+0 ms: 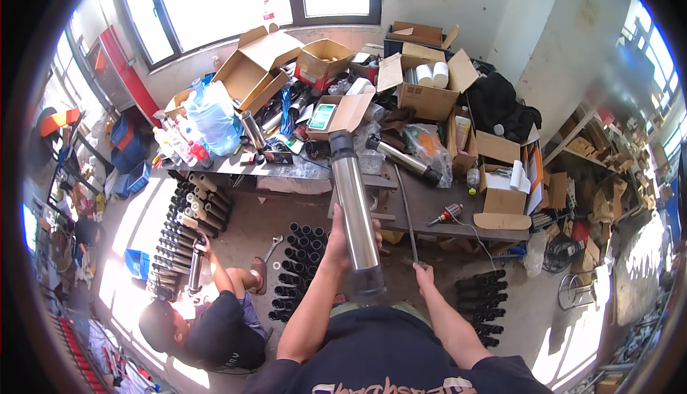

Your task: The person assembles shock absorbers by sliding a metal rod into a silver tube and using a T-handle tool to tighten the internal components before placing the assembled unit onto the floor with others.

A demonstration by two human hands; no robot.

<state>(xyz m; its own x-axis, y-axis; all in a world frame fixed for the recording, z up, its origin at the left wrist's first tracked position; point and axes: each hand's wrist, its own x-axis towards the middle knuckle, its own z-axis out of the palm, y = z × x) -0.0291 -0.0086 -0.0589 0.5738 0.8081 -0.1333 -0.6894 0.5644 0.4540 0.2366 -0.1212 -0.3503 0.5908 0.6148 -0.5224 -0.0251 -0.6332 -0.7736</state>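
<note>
My left hand [338, 242] is wrapped round a shiny metal cylinder [356, 211] with black ends, held tilted in front of my body. Its fingertips show on the cylinder's far side. Lower and to the right, my right hand [424, 276] is closed on the near end of a long thin metal rod [406, 211], which slants up across the front edge of the workbench [458, 211]. A similar metal cylinder [404, 159] with black ends lies on the bench beyond the rod. Beside it are a plastic bag [427, 149] and a power tool [448, 213] with a cord.
Cardboard boxes [428, 100] and a large plastic jug [212, 116] crowd the bench. Black tubes [304, 251] stand in rows on the floor, with more black parts [481, 301] at right. At lower left a seated person [222, 329] handles a dark cylinder [195, 269] near stacked cylinders.
</note>
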